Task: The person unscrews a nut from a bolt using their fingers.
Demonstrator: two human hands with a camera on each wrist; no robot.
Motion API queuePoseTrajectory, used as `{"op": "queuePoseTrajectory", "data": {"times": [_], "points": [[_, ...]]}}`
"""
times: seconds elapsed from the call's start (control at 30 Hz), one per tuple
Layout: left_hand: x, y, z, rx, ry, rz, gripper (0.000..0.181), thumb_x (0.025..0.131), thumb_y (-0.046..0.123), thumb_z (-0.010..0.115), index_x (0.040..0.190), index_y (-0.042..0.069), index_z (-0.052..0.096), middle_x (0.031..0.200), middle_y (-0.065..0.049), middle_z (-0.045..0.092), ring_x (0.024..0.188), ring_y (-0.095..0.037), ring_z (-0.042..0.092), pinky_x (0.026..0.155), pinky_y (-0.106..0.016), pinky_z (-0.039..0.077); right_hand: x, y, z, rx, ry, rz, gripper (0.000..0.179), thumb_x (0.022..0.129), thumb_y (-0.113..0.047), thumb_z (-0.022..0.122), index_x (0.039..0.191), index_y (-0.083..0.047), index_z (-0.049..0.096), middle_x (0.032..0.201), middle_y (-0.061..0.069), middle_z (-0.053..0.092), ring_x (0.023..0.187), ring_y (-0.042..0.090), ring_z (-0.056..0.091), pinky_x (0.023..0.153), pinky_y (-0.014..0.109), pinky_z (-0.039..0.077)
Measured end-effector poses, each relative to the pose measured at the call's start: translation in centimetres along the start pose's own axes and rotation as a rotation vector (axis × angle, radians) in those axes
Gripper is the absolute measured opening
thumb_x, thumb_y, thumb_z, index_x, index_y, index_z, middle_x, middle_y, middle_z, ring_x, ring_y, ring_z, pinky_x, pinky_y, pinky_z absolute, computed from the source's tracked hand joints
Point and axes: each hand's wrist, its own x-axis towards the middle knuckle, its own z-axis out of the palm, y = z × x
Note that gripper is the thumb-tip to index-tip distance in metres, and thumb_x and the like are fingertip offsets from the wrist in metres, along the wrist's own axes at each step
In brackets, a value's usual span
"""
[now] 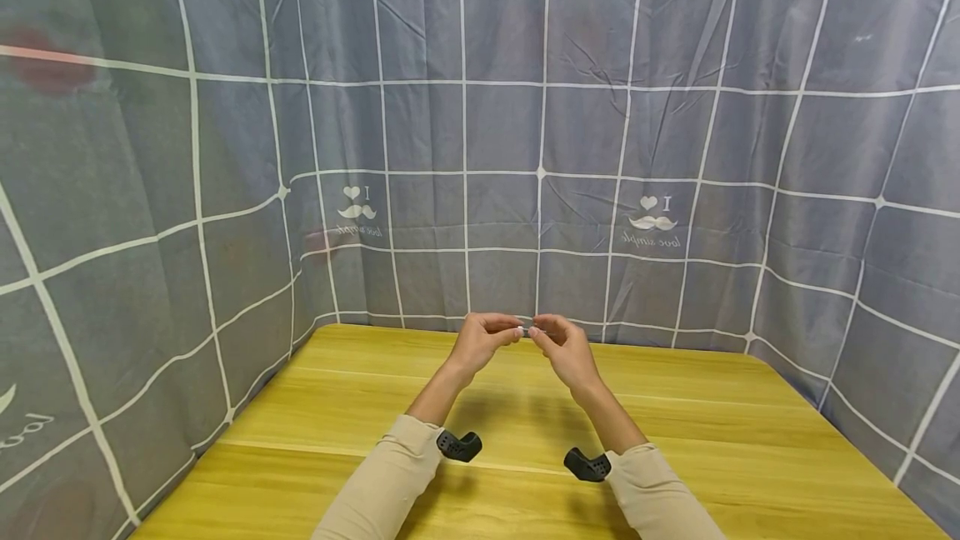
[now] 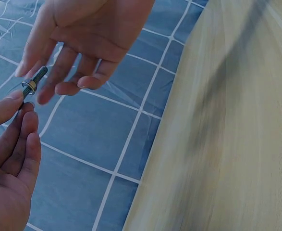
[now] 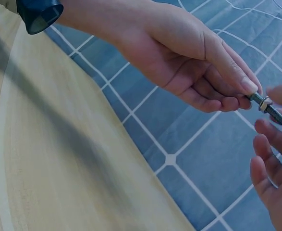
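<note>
My left hand [image 1: 474, 347] pinches one end of a threaded metal bolt [image 2: 39, 74] between thumb and fingertips. A nut [image 2: 29, 86] sits partway along the thread, just beyond that thumb. The right hand [image 1: 573, 354] is on the other side, facing the left one. Its thumb and relaxed fingers lie apart around the bolt's free end, as the left wrist view shows. In the right wrist view the right thumb is blurred close to the nut. Both hands are raised over the far part of the table, and the left fingers cover the bolt's near end.
Below the hands spreads a yellow wood-grain table [image 1: 337, 432]. A grey curtain with white grid lines [image 1: 502, 132] hangs behind it and along the sides. Black wrist cameras stick out from both sleeves, the left one [image 1: 459, 446] and the right one [image 1: 587, 465].
</note>
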Motion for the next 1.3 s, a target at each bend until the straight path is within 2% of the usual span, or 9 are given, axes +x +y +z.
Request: {"op": "queuePoseTrajectory", "data": {"times": [0.17,0.33,0.53,0.67,0.8,0.97,1.03,1.17,1.3], "points": [[0.1,-0.18,-0.08,0.001,-0.005,0.007,0.022,0.099,0.0,0.069,0.115,-0.013,0.072,0.11,-0.026,0.073,0.1,-0.041,0.071,0.09,-0.046,0.058,-0.05,-0.22,-0.02,-0.001,0.007,-0.008,0.021,0.104,-0.004,0.063,0.119,0.01,0.066,0.115,0.021,0.067,0.107,0.04,0.063,0.092,0.046,0.053],[0.38,-0.02,0.05,0.003,0.006,0.008,0.022,0.098,0.0,0.07,0.115,-0.015,0.072,0.108,-0.024,0.074,0.098,-0.037,0.072,0.088,-0.04,0.059,0.14,-0.35,-0.31,-0.012,-0.017,-0.017,0.029,0.104,-0.005,0.064,0.128,0.01,0.062,0.127,0.026,0.062,0.115,0.043,0.061,0.097,0.051,0.052],[0.68,0.17,0.45,0.0,-0.001,0.014,0.022,0.098,-0.001,0.07,0.114,-0.015,0.071,0.109,-0.025,0.073,0.097,-0.032,0.073,0.088,-0.04,0.058,0.09,-0.42,-0.73,-0.018,-0.001,0.025,0.026,0.106,-0.007,0.061,0.125,0.01,0.065,0.115,0.022,0.067,0.108,0.044,0.061,0.092,0.049,0.053],[0.65,0.24,0.43,-0.002,0.0,0.004,0.022,0.098,-0.001,0.07,0.114,-0.015,0.072,0.109,-0.025,0.073,0.096,-0.03,0.073,0.088,-0.041,0.059,0.13,-0.35,-0.8,-0.011,-0.019,0.004,0.026,0.103,-0.003,0.063,0.126,0.01,0.064,0.125,0.024,0.063,0.115,0.041,0.062,0.096,0.049,0.052],[0.6,0.29,0.25,-0.004,0.001,0.007,0.022,0.098,0.0,0.07,0.114,-0.016,0.071,0.109,-0.026,0.073,0.095,-0.029,0.073,0.088,-0.042,0.058,0.23,-0.3,-0.71,0.0,-0.034,0.001,0.032,0.104,-0.007,0.063,0.131,0.01,0.061,0.133,0.027,0.06,0.117,0.04,0.061,0.097,0.047,0.052],[0.51,0.29,0.09,0.006,-0.001,0.005,0.021,0.098,-0.001,0.069,0.114,-0.014,0.072,0.109,-0.025,0.073,0.096,-0.031,0.072,0.088,-0.039,0.058,0.22,-0.38,-0.54,-0.016,-0.002,0.02,0.027,0.106,-0.011,0.063,0.125,0.008,0.067,0.116,0.021,0.067,0.106,0.038,0.062,0.088,0.036,0.052],[0.44,0.24,0.07,0.004,0.0,0.004,0.021,0.098,-0.001,0.069,0.114,-0.014,0.072,0.109,-0.025,0.073,0.097,-0.035,0.072,0.088,-0.04,0.058,0.19,-0.39,-0.48,-0.016,0.011,0.018,0.025,0.105,-0.01,0.063,0.122,0.009,0.068,0.11,0.019,0.069,0.104,0.039,0.062,0.086,0.034,0.052],[0.27,0.11,0.07,-0.002,0.001,0.009,0.022,0.098,-0.001,0.069,0.114,-0.016,0.071,0.108,-0.026,0.073,0.098,-0.038,0.071,0.089,-0.044,0.058,0.09,-0.35,-0.36,-0.003,0.013,0.011,0.023,0.103,-0.005,0.064,0.121,0.01,0.068,0.113,0.019,0.068,0.108,0.038,0.064,0.091,0.041,0.054],[0.2,-0.08,0.02,-0.005,0.005,0.004,0.02,0.098,-0.001,0.07,0.112,-0.014,0.073,0.107,-0.025,0.074,0.096,-0.033,0.072,0.088,-0.04,0.058,0.01,-0.33,-0.19,0.016,0.0,0.019,0.027,0.102,-0.004,0.066,0.126,0.009,0.065,0.124,0.023,0.066,0.114,0.04,0.063,0.098,0.051,0.052]]}}
